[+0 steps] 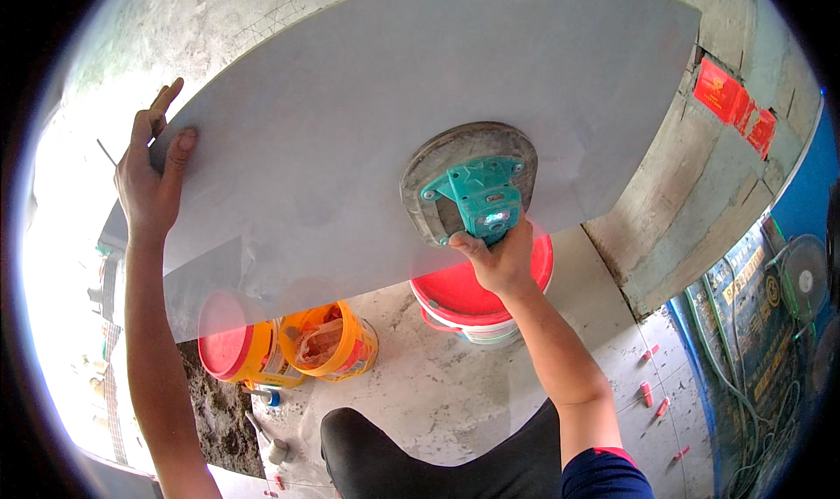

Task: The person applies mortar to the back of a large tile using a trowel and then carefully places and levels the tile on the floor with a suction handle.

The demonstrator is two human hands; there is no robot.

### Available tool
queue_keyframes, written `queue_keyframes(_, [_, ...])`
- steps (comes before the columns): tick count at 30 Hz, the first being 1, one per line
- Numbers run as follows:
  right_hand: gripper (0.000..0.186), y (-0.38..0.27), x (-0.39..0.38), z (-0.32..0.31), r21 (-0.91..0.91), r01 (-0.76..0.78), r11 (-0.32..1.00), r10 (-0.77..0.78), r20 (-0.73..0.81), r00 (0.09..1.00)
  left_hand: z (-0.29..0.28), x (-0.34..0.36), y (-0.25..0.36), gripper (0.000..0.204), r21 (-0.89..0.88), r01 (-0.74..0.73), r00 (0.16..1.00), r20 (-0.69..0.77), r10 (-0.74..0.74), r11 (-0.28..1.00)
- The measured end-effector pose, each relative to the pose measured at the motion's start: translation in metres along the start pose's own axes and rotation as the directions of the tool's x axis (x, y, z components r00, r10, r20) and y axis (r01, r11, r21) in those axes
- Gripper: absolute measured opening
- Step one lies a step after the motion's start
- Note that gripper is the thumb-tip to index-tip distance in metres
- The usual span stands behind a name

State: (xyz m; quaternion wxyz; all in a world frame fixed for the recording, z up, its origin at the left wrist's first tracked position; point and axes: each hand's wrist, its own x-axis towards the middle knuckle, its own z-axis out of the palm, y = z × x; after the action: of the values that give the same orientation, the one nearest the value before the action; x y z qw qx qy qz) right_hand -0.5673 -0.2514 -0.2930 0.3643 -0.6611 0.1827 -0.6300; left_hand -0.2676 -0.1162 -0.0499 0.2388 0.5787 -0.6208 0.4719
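Grey tile (pixel 350 131) raised, left hand (pixel 153 179) gripping its edge, right hand (pixel 500 258) clamped on teal suction cup (pixel 470 193).

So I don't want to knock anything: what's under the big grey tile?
Under the tile: a red-lidded bucket, an open orange bucket and a red tub, its far rim covered. Whatever lies further behind the tile is hidden.

A dusty concrete floor (pixel 455 394) carries a red bucket (pixel 472 302) and two yellow tubs (pixel 337 341).
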Motion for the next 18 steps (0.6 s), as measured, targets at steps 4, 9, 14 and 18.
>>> queue_keyframes(4, [0.073,-0.004,0.002,-0.001,-0.067,-0.001,0.998,0.002,0.006,1.0,0.0,-0.002,-0.005,0.045,0.021,0.026,0.998,0.053,-0.027,0.999])
queue_keyframes(9, [0.072,-0.002,0.001,0.0,-0.066,0.009,0.998,-0.009,-0.002,1.0,-0.003,-0.004,-0.003,0.045,0.007,0.062,0.994,0.09,-0.062,0.998])
queue_keyframes(14, [0.072,-0.001,0.001,0.0,-0.039,0.02,0.999,-0.02,-0.004,1.0,-0.003,-0.004,-0.004,0.045,0.021,0.044,0.996,0.072,-0.045,0.999])
queue_keyframes(18, [0.071,0.006,0.0,0.002,-0.051,0.045,0.998,-0.046,-0.015,0.999,-0.006,-0.002,-0.001,0.044,0.017,0.064,0.993,0.102,-0.065,0.998])
